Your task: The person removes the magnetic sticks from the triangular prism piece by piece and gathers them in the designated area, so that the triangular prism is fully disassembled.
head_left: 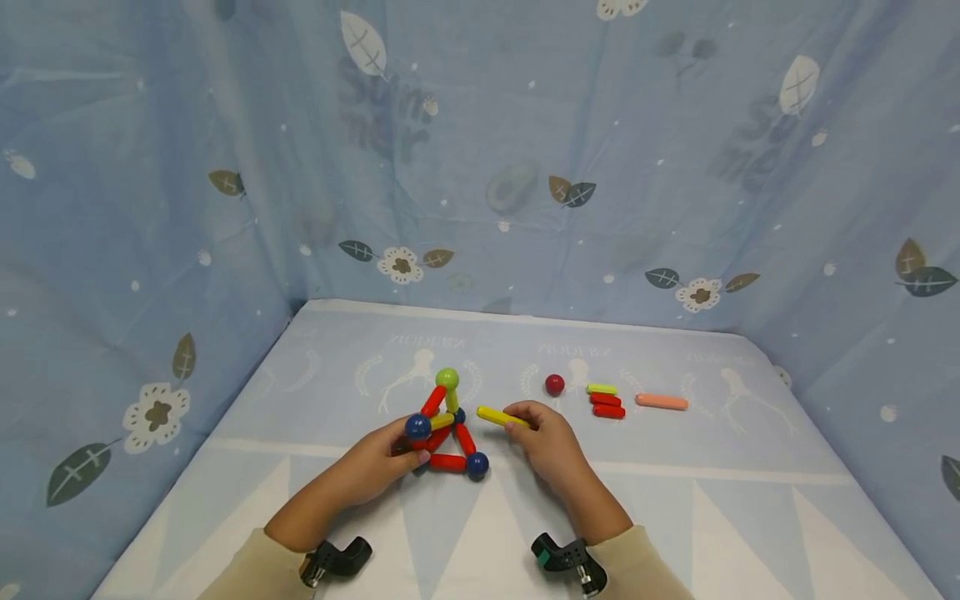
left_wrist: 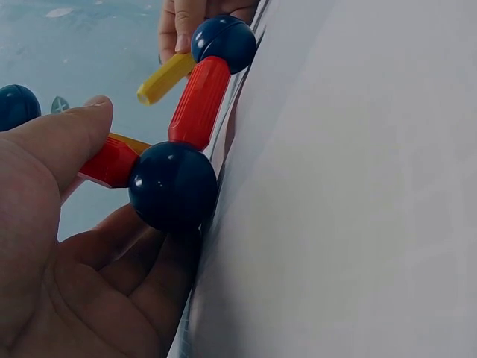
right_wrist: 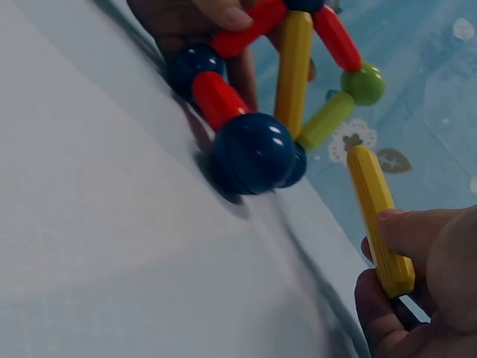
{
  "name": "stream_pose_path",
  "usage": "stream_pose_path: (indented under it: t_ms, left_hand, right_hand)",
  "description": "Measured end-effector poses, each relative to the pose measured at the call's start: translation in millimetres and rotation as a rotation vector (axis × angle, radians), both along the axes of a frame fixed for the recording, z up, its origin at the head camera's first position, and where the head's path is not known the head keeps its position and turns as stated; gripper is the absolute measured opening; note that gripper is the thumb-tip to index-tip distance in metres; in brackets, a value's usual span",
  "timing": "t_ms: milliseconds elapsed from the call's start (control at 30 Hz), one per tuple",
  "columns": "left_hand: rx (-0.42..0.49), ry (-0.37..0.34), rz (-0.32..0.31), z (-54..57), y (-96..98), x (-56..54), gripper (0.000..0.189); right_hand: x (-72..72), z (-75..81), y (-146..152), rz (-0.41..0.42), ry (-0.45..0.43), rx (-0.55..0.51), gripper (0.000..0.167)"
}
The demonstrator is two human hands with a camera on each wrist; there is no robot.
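1. Table (head_left: 517,517): patterned cloth surface under both grips.
2. Left hand (head_left: 386,460): grasping the left side of the frame, thumb over a red bar, fingers behind and beneath. Forearm angles forward and inward.
3. Right hand (head_left: 551,437): pinching the yellow rod near one end between thumb and fingers. Forearm angles forward and inward, opposite the left.
4. Ball-and-rod frame (head_left: 442,422): in the left grip. Lime ball (head_left: 447,379) stands highest, beyond the grip; a blue ball (head_left: 477,465) forms the corner to its right.
5. Yellow rod (head_left: 498,416): projecting from the right grip, long axis running crosswise, free end pointing left at the frame and slightly away from the wearer. Tip apart from the frame.
6. Peach rod (head_left: 662,402): beyond and right of the right grip, lying crosswise.
7. Two short red rods (head_left: 607,406) and lime rod (head_left: 602,389): grouped between the right grip and the peach rod, roughly parallel.
8. Red ball (head_left: 554,384): just beyond the right grip.
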State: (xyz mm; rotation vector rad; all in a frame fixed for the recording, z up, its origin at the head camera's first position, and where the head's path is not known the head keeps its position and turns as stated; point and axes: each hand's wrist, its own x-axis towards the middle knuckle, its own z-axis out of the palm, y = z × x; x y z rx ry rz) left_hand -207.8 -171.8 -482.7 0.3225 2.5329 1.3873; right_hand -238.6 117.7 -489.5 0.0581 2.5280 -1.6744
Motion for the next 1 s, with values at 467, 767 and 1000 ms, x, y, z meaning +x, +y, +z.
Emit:
stream_pose_path:
  t_ms: [467, 767, 1000]
  left_hand:
    - [0.014, 0.001, -0.021, -0.4, -1.3, 0.2, 0.051]
    - [0.019, -0.001, -0.018, -1.5, -2.7, 0.6, 0.050]
    - [0.019, -0.004, -0.020, 0.5, -1.6, 0.3, 0.050]
  right_hand:
    - [-7.1, 10.3, 45, -0.085, -0.004, 0.070, 0.023]
    - [-9.3, 13.6, 85, -0.089, 0.032, 0.148, 0.026]
    - [-10.8, 16.4, 117, -0.107, 0.040, 0.198, 0.032]
